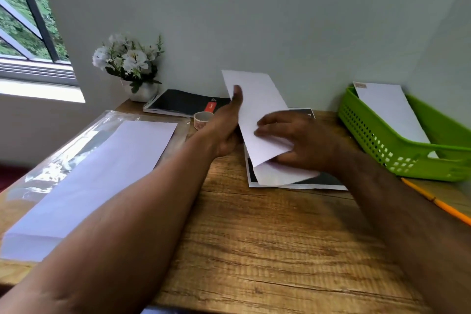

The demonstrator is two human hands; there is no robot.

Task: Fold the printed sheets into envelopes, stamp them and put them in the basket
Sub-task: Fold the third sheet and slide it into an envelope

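Note:
My left hand [226, 125] grips the left edge of a white envelope [257, 107], tilted up off the desk with its far end raised. My right hand [300, 140] holds a folded white sheet [277, 173] whose end sits at the envelope's lower opening. Under both lies a stack of printed sheets [316, 182] with dark print. A roll of stamps [202, 118] stands just left of my left hand. At the right, the green basket [397, 148] holds one stamped envelope [392, 109].
A pile of blank envelopes [84, 181] lies on clear plastic at the left. A black spiral notebook [183, 102] and a white flower pot [132, 66] stand at the back by the wall. A yellow pencil [438, 202] lies in front of the basket.

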